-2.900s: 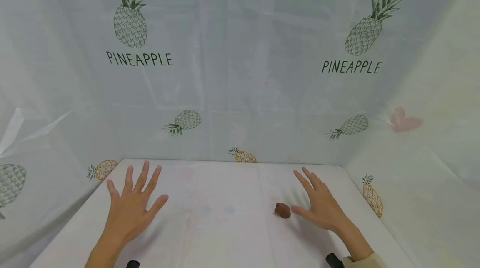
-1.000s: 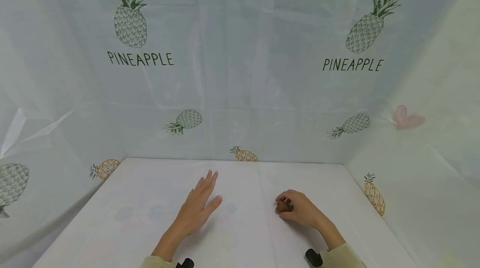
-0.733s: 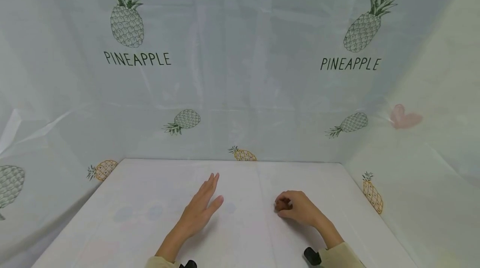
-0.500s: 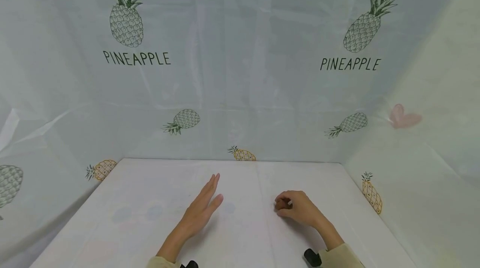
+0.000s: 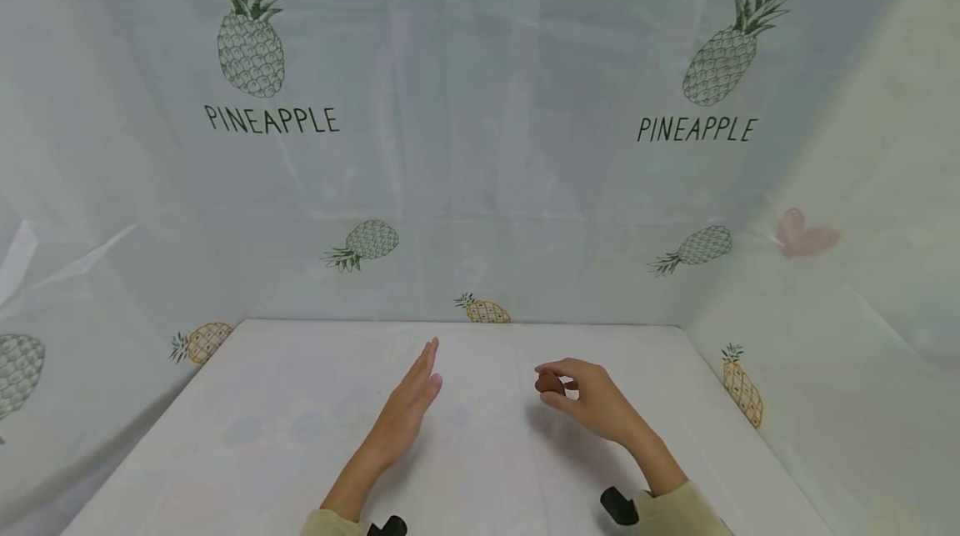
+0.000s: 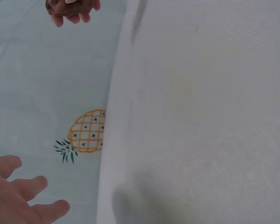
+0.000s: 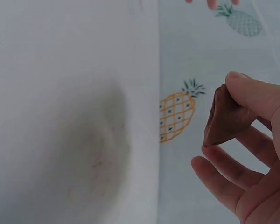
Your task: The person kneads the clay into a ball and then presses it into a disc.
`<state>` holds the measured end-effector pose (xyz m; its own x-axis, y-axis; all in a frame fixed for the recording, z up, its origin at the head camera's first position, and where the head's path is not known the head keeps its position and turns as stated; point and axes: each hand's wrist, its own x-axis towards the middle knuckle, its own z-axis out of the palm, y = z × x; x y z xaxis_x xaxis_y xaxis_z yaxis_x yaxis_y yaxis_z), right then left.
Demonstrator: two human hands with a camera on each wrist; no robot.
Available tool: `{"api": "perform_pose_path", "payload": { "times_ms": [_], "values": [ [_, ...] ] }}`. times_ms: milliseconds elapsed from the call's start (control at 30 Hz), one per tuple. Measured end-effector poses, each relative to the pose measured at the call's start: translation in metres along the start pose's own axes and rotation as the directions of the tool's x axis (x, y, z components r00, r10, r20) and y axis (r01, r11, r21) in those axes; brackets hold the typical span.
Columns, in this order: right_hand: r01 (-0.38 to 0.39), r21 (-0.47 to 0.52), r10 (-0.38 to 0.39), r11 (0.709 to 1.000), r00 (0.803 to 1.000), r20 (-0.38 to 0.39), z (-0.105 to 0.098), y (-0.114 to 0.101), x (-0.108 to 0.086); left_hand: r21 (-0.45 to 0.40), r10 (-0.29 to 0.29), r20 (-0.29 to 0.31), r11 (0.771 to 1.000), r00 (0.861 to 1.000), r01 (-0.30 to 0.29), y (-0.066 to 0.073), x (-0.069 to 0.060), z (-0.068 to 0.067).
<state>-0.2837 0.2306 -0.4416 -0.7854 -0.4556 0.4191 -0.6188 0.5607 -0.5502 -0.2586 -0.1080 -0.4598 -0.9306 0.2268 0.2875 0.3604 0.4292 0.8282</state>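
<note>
A small brown lump that looks like modelling clay is pinched between the thumb and fingers of my right hand, raised above the white table. Seen from the right wrist, the lump has an uneven, folded edge, with the thumb on top and the fingertips under it. My left hand hovers to the left over the table, fingers straight, thumb apart, holding nothing. The left wrist view shows its fingers spread, and the lump at the top edge in the other hand.
A pale curtain printed with pineapples hangs behind the table and along both sides. Black wrist cameras, the left one and the right one, sit near the sleeves.
My right hand closed on the brown lump and has lifted it off the table, slightly up and left. My left hand came in from the far left toward the middle, then stayed nearly still.
</note>
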Motion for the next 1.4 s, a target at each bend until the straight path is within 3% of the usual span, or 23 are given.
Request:
{"api": "perform_pose_path", "payload": {
  "times_ms": [267,600,800,1133,1400],
  "values": [
    [0.062,0.041,-0.062,0.997,0.998,-0.019,-0.005,-0.029,0.012,-0.159,0.023,-0.069,0.987,0.997,-0.034,0.012,0.006,-0.007],
    [0.090,0.095,-0.084,0.991,0.994,-0.066,-0.010,-0.068,0.030,-0.351,0.077,-0.053,0.932,0.996,-0.091,0.033,0.018,-0.010],
    [0.122,0.112,-0.112,0.986,0.990,-0.089,-0.011,-0.083,0.034,-0.377,0.134,-0.065,0.914,0.989,-0.149,0.048,0.022,-0.007],
    [0.169,0.125,-0.154,0.978,0.981,-0.121,-0.004,-0.103,0.044,-0.384,0.220,-0.145,0.886,0.965,-0.259,0.057,0.027,-0.004],
    [0.216,0.156,-0.197,0.964,0.972,-0.129,-0.001,-0.118,0.051,-0.448,0.287,-0.114,0.840,0.951,-0.307,0.067,0.030,-0.004]
  ]
}}
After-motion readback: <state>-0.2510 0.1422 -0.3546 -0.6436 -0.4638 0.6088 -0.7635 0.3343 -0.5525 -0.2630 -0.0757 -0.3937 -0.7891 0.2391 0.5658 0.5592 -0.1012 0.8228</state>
